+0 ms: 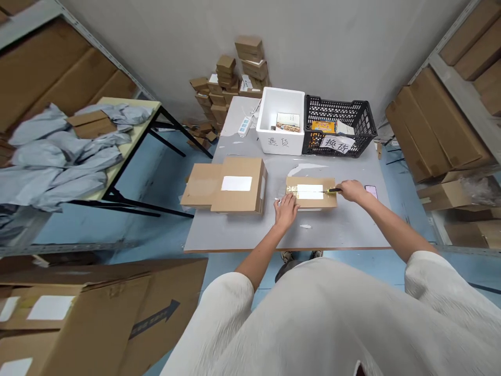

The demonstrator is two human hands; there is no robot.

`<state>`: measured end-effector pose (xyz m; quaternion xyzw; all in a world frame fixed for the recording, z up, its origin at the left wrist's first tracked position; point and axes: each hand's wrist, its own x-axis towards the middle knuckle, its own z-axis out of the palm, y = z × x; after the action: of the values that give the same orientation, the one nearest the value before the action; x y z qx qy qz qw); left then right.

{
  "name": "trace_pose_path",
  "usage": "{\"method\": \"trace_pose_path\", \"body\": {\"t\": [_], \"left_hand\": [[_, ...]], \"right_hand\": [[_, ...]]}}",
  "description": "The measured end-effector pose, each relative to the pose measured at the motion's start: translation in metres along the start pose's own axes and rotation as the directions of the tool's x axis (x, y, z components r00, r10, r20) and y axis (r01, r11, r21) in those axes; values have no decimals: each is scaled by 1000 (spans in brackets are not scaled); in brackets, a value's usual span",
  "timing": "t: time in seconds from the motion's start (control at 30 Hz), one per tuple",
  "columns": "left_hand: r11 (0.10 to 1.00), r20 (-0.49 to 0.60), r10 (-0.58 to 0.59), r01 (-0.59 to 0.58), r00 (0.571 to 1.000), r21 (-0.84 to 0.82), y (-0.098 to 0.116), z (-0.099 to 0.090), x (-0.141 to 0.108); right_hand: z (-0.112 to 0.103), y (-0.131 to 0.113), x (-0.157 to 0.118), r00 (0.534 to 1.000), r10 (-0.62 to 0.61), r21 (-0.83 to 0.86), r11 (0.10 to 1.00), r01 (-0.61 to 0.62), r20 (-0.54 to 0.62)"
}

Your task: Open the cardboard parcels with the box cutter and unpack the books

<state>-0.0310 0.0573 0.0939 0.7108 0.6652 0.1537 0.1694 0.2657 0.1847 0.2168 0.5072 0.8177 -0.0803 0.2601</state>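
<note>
A small cardboard box (291,183) with a white label (310,191) and shiny tape lies on the grey table in front of me. My left hand (286,210) rests against its near left corner, fingertips on the box and thumb spread apart to the left. In my right hand (352,191) is a utility knife (334,190) with a dark and yellow handle. It points left over the right end of the box, by the label. Whether the blade touches the cardboard I cannot tell.
Larger cardboard boxes (238,175) stand left on the table (235,230). Behind are a white foam bin (279,146) and a black plastic crate (362,128), both holding small packages. A phone (371,191) lies right; a power strip (245,126) back left. Grey bags (58,151) cover a side table.
</note>
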Motion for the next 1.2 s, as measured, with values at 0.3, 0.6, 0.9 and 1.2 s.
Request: {"method": "trace_pose_path", "body": {"t": [0.3, 0.6, 0.9, 1.2], "left_hand": [[999, 40, -27, 25, 999, 41, 9, -10, 1], [991, 114, 11, -26, 993, 129, 16, -16, 16], [957, 346, 248, -284, 905, 58, 79, 4, 71], [964, 424, 123, -209, 897, 164, 92, 19, 93]], "right_hand": [[21, 55, -19, 999, 32, 61, 998, -30, -25], [41, 71, -28, 999, 30, 136, 990, -24, -41], [65, 90, -15, 997, -29, 257, 965, 48, -76], [82, 99, 0, 995, -72, 385, 918, 95, -72]]}}
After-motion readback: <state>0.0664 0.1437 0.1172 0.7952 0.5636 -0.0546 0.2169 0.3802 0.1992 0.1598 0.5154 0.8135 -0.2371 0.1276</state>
